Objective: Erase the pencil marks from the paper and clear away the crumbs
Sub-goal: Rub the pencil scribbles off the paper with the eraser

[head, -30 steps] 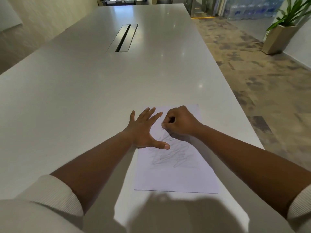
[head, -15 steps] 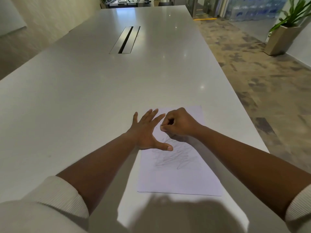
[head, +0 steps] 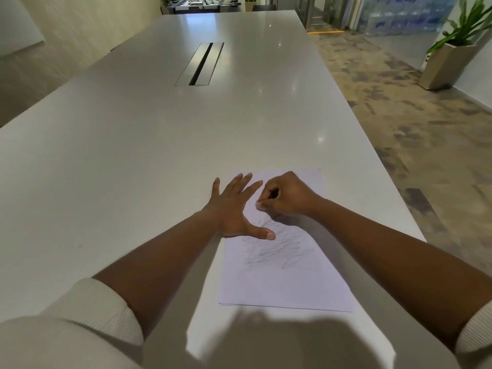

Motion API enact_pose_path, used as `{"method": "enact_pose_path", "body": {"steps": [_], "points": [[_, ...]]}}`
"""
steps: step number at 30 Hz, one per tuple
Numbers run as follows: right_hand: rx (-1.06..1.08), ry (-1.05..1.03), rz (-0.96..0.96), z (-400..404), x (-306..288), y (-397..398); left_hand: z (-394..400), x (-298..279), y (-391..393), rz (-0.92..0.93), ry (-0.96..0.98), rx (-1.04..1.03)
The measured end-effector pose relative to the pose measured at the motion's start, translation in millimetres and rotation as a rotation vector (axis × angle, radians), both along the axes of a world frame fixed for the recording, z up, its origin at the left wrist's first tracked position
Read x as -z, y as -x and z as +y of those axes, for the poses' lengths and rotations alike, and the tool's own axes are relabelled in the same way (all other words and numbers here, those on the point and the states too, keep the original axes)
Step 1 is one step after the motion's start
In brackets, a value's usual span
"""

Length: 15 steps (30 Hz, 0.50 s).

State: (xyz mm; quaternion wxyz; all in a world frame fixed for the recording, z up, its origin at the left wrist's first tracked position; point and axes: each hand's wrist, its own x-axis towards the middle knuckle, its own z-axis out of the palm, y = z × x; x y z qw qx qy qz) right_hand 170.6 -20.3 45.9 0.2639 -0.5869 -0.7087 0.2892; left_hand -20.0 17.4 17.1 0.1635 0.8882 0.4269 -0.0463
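A: Right, item one: the paper (head: 287,275), a single white sheet, flat on the long white table (head: 133,169), close to the near right edge. Pencil marks (head: 279,249): a grey scribble across the middle, mostly unerased as far as I can judge.

B: Noted. Item two, the left hand (head: 234,209): flat, fingers spread wide, thumb stretched out onto the sheet, palm half on the table at the paper's left margin.

A: Item three, the right hand (head: 287,195): curled tight, fingertips pinched on something small at the scribble's far end. Presumably an eraser; I can't actually see it.

B: Hazards?

A: The sheet is pinned only along its left edge. A hard stroke pulling away from that hand could buckle or crease the loose right side, perhaps tear it.

B: And the crumbs?

A: None visible yet. With the table edge so near, a careless sweep might send them onto the carpet (head: 399,102).

B: Smearing?

A: Possibly, if the left thumb drags across the graphite.
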Motion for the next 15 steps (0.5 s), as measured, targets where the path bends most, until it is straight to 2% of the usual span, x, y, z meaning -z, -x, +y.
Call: {"method": "enact_pose_path", "body": {"steps": [3, 6, 11, 13, 15], "points": [[0.179, -0.125, -0.105, 12.6, 2.2, -5.2, -0.9, -0.5, -0.7, 0.015, -0.008, -0.007], [0.178, -0.214, -0.137, 15.1, 8.9, 6.0, -0.9, -0.8, -0.7, 0.02, -0.021, -0.009], [-0.056, -0.032, -0.044, -2.5, 0.6, 5.1, 1.0, 1.6, -1.0, 0.01, -0.018, -0.006], [0.031, -0.016, -0.029, 2.4, -0.9, -6.1, 0.9, 1.4, -0.4, 0.003, -0.01, -0.014], [0.153, -0.084, -0.081, 10.1, 1.3, -12.1, 0.2, 1.3, -0.1, -0.012, -0.003, -0.016]]}}
